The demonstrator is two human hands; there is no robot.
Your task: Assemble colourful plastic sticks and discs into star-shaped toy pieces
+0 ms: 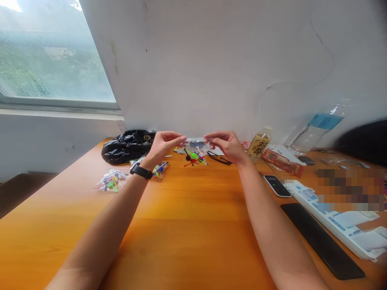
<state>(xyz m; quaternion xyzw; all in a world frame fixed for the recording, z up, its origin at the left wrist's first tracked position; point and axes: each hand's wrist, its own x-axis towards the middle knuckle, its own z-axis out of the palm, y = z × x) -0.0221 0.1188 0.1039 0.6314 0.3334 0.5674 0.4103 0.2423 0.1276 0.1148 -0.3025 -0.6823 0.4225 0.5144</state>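
Observation:
Between my two hands hangs a small clear plastic bag (196,155) with red, green and blue plastic parts in it. My left hand (165,145) pinches its upper left corner between thumb and fingers. At the upper right corner, my right hand (227,146) pinches the bag the same way. The bag is held up over the far part of the table, and its exact contents are too small to make out. Another clear bag of colourful parts (112,180) lies left of my left wrist, and more colourful parts (160,169) show just right of that wrist.
A black plastic bag (127,147) sits at the back left of the wooden table (193,233). To the right stand a yellow-labelled bottle (259,144) and a tilted clear bottle (314,131). A phone-like device (276,185), a white power strip (329,221) and a dark flat slab (322,241) lie nearer.

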